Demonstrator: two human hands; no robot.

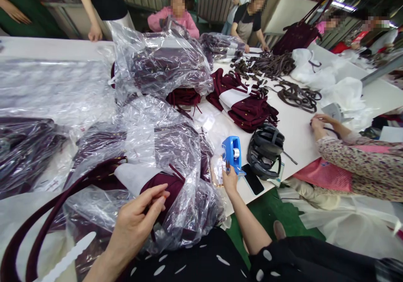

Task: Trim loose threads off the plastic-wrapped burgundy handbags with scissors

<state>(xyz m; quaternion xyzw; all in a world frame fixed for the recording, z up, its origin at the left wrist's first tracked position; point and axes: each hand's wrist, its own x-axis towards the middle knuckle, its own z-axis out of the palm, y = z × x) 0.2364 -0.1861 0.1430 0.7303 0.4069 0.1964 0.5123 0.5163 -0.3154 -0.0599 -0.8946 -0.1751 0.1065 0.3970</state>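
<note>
My left hand [141, 214] hovers over a maroon bag [165, 185] partly inside clear plastic, its fingers curled and thumb near the fingertips; whether something small is between them I cannot make out. Two maroon straps [50, 214] loop out to the left. A pale sheet [135, 179] lies on the bag. My right hand [231, 180] is beside the blue tape dispenser [232, 147], fingers closed around a small dark tool [228, 166] with its tip pointing up. Under it lies a small clear packet with white labels [218, 170].
A black phone [253, 180] and a black headset [266, 149] lie right of the dispenser. Maroon pouches [242, 103], dark straps [297, 95] and plastic-wrapped bags [163, 63] cover the white table [292, 126]. A person's hands [321, 122] work at the right; others stand behind.
</note>
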